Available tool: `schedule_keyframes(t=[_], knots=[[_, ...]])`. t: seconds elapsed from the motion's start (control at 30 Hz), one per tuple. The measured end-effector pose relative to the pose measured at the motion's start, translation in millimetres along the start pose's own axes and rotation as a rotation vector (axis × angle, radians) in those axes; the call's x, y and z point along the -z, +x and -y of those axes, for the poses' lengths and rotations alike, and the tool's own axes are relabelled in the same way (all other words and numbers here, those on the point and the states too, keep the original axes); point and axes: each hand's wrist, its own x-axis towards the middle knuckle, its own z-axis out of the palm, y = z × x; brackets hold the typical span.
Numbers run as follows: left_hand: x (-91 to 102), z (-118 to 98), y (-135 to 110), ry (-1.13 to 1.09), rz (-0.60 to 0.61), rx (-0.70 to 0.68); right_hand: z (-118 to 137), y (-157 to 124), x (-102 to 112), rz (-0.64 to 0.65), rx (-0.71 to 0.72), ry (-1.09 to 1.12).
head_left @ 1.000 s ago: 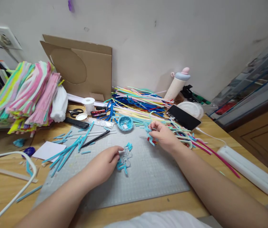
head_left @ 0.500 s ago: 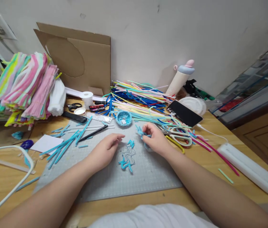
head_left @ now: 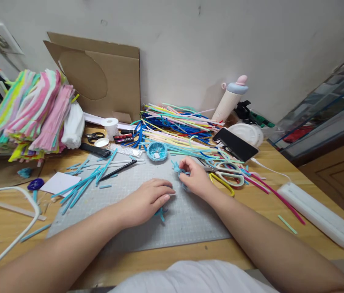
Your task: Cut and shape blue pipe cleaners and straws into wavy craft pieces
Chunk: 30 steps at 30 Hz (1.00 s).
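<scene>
My left hand (head_left: pixel 149 199) reaches palm-down over the blue wavy pipe cleaner pieces (head_left: pixel 161 214) lying on the grey cutting mat (head_left: pixel 123 240). Its fingers are loosely bent, a little apart from the thumb, and cover most of those pieces. Just to the right, my right hand (head_left: pixel 194 177) pinches a small bunch of blue pipe cleaner pieces (head_left: pixel 176 167) between thumb and fingers; part of the bunch is hidden by the hand. Beyond both hands sits a small blue fuzzy bowl (head_left: pixel 157 151) with a whitish bit inside.
Straight blue pipe cleaners (head_left: pixel 80 189) and a black pen (head_left: pixel 118 170) lie left on the mat. Scissors (head_left: pixel 226 173) rest beside my right hand. Behind are a colourful pipe cleaner heap (head_left: pixel 178 130), a phone (head_left: pixel 235 144) and a bottle (head_left: pixel 229 99). A white power strip (head_left: pixel 318 215) lies right.
My left hand has moved right, from beside the wavy blue pieces to over them, hiding most of them. My right hand still holds its bunch in nearly the same place.
</scene>
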Motion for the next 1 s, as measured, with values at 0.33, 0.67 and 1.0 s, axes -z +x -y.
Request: schedule_keyframes(t=[0.33, 0.67, 1.0], knots=[[16.7, 15, -19, -0.126, -0.418, 0.276, 27, -13, 7, 0.095, 0.197, -0.333], [16.1, 30, -22, -0.115, -0.459, 0.302, 61, -32, 8, 0.588, 0.669, -0.368], [18.6, 5, -27, -0.045, -0.262, -0.054, 48, -30, -4, 0.477, 0.567, -0.227]])
